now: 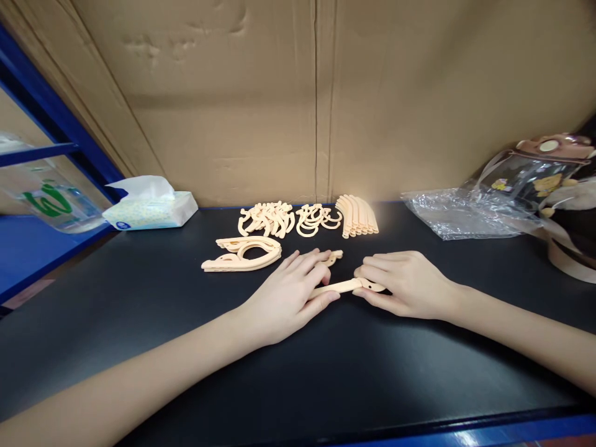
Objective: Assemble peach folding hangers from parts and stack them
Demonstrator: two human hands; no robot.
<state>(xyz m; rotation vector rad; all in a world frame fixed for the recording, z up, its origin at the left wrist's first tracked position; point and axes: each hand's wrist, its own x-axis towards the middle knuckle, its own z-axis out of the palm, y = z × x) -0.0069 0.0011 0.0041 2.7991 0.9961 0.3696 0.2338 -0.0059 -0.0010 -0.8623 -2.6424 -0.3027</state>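
My left hand (298, 292) is closed on one end of a cream plastic folding-hanger arm (343, 287). At its other end, my right hand (405, 282) pinches the tip, where a small piece with a dark hole (370, 285) shows. Under my left fingers, another cream hanger piece (333, 257) sticks out, mostly hidden. Folded hangers (242, 264) lie stacked left of my left hand. Behind my hands are a heap of short curved pieces (267, 218), several loose hooks (308, 220) and a neat stack of curved arms (357, 216).
A tissue pack (151, 208) stands at the back left, near a plastic bottle (56, 198) by the blue frame (79, 149). Crumpled clear plastic (451, 214) and a strapped drinking bottle (531, 174) lie at the back right. Cardboard (233, 105) walls the black table (298, 385).
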